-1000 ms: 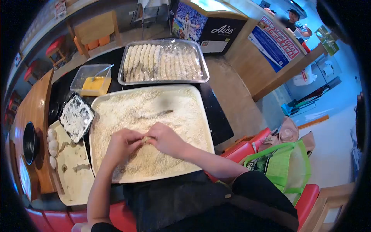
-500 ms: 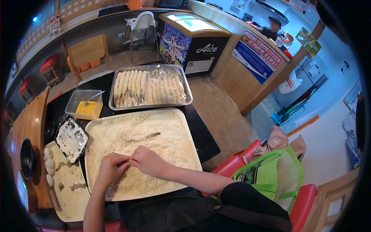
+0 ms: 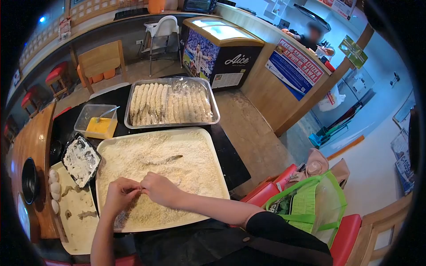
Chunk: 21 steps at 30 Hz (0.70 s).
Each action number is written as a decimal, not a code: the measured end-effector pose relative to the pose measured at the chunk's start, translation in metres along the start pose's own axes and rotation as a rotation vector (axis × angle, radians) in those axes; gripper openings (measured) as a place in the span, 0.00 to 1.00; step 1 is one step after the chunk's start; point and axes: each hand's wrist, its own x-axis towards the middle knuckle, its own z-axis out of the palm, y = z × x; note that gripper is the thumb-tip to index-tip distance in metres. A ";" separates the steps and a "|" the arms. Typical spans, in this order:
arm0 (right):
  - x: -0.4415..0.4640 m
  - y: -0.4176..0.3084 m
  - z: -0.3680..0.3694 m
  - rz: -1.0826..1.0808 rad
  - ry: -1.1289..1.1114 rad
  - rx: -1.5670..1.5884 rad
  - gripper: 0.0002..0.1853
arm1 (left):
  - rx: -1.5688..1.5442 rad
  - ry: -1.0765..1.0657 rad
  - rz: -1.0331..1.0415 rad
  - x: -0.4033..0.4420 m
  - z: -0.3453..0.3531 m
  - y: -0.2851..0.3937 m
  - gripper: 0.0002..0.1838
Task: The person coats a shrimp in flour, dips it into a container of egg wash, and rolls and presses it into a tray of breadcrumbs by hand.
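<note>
Over the lower part of a large cream tray (image 3: 225,188) of pale crumbs, my left hand (image 3: 120,195) and my right hand (image 3: 159,189) meet at their fingertips. Both are pinched closed around something small that the fingers mostly hide. A coated strip with a dark tip (image 3: 171,159) lies in the crumbs above my hands. Behind stands a metal tray (image 3: 216,116) with rows of crumbed sticks under clear plastic. To the left are a plastic container of yellow liquid (image 3: 100,127) and a black tray of white powder (image 3: 81,160).
A second cream tray (image 3: 77,230) with a few grey strips lies at the left, beside white eggs (image 3: 55,188) and a black bowl (image 3: 30,181). A green bag (image 3: 306,204) rests on red seats at the right. One person (image 3: 312,36) is behind the counter.
The view has tilted up, so the trays appear lower. Both hands, still together at the fingertips, have shifted left and slightly nearer the tray's front edge.
</note>
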 end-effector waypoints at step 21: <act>0.022 0.001 0.030 -0.026 -0.015 -0.068 0.07 | -0.073 -0.061 -0.039 -0.007 -0.021 -0.019 0.08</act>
